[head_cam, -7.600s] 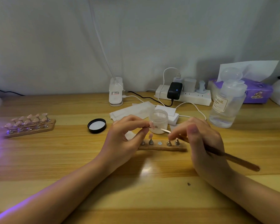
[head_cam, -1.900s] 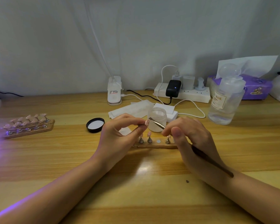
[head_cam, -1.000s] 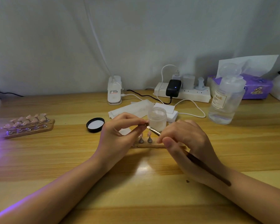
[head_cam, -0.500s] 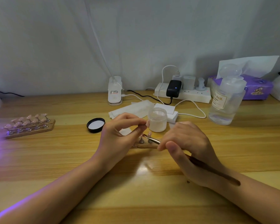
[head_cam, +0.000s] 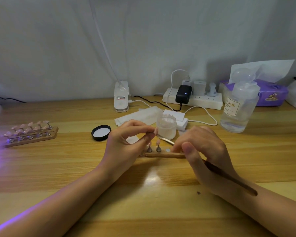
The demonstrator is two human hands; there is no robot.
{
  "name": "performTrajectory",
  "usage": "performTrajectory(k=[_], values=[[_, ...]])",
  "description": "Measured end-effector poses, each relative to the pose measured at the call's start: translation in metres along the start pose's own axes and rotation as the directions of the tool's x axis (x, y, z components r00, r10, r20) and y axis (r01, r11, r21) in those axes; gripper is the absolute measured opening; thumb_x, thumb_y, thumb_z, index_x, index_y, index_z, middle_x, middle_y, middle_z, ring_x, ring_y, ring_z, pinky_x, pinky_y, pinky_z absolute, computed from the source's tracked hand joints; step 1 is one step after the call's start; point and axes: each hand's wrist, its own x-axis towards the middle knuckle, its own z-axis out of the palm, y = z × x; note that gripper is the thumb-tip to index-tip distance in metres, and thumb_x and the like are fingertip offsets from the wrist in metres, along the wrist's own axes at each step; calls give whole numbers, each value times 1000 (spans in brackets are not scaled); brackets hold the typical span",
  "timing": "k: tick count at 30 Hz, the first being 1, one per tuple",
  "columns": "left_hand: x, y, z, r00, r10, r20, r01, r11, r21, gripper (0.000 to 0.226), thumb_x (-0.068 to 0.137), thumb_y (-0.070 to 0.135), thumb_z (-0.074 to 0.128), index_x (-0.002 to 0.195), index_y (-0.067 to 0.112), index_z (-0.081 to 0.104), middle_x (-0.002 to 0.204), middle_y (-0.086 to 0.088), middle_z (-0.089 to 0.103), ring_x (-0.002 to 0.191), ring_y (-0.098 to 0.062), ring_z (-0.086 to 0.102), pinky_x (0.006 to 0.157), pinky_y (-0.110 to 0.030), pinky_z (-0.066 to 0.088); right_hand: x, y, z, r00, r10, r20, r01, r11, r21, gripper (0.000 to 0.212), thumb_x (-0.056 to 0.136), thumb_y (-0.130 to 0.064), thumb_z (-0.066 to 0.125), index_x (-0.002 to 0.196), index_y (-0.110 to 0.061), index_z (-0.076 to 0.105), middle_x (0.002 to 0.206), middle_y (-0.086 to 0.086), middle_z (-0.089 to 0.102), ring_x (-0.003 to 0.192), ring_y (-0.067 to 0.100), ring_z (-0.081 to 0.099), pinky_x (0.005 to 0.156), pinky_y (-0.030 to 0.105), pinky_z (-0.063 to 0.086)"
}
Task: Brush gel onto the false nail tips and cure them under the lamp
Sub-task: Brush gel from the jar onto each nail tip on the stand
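While the left hand (head_cam: 126, 144) pinches a pink false nail tip (head_cam: 156, 130) between thumb and forefinger at the centre of the frame, the right hand (head_cam: 202, 151) grips a brush (head_cam: 229, 177), fingers curled round its dark handle, which runs back over the wrist toward the lower right. Its metal ferrule and bristle end (head_cam: 166, 140) point up-left, just below the held tip and apart from it. Directly beneath lies a wooden holder strip (head_cam: 161, 154) with two small metal stands (head_cam: 153, 148), each carrying a pink tip, and a bare round metal spot just right of them. Behind the strip stands an open gel jar (head_cam: 167, 125), and its black lid (head_cam: 101, 132) lies upturned to the left. A second wooden holder (head_cam: 31, 134), full of tips, sits at the left edge in violet light. Further back are white wipes (head_cam: 138, 115), a white lamp clip base (head_cam: 121, 98), a power strip (head_cam: 195, 98) with a black adapter, a clear pump bottle (head_cam: 237, 106) and a purple tissue pack (head_cam: 270, 93) at the upper right, all on the wooden table (head_cam: 58, 168)
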Motion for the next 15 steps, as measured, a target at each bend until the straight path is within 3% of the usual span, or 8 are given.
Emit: performTrajectory(k=[4, 10, 15], values=[[0, -1, 0, 1000, 10, 3, -10, 1000, -4, 19, 74, 15, 66, 93, 15, 70, 86, 0, 67, 82, -9, 61, 74, -16, 47, 1, 2, 3, 999, 35, 7, -35, 999, -33, 51, 97, -37, 31, 75, -9, 66, 70, 0, 63, 67, 20, 59, 64, 43, 44], [1, -3, -1, 1000, 20, 4, -20, 1000, 12, 19, 75, 6, 69, 92, 15, 71, 85, -2, 67, 81, -10, 60, 73, -17, 47, -1, 1, 2, 999, -18, 27, 17, 1000, 9, 59, 99, -36, 27, 66, -6, 66, 61, 2, 61, 60, 20, 57, 64, 43, 41], [1, -4, -1, 999, 38, 0, -38, 999, 25, 20, 75, 5, 69, 93, 14, 70, 85, -1, 67, 82, -11, 61, 73, -18, 48, 1, 1, 3, 999, 40, 5, -40, 999, -37, 52, 97, -38, 31, 75, -8, 67, 71, -1, 64, 68, 16, 58, 67, 40, 42]])
